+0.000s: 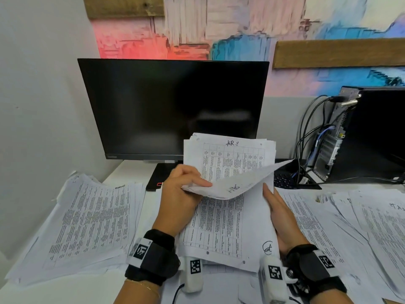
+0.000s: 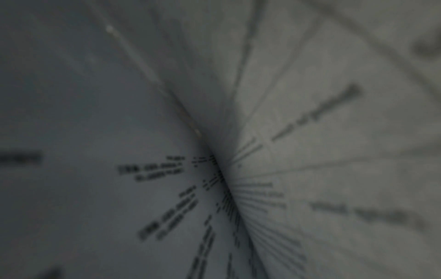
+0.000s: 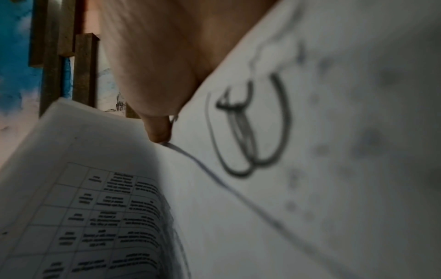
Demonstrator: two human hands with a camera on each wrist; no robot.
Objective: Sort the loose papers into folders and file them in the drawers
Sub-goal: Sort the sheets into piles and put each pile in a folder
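Note:
In the head view both hands hold up a stack of printed papers in front of the monitor. Its upper sheet shows a table and a handwritten heading. My left hand pinches the left edge of a loose sheet that curls over the stack towards the right. My right hand grips the stack's right edge, thumb on top and fingers hidden beneath. In the right wrist view the thumb presses a page bearing a circled pen mark. The left wrist view shows only dim, blurred print.
A thick pile of papers lies on the white desk at the left, and more spread sheets at the right. A dark monitor stands behind. A computer tower with cables and a keyboard sit back right.

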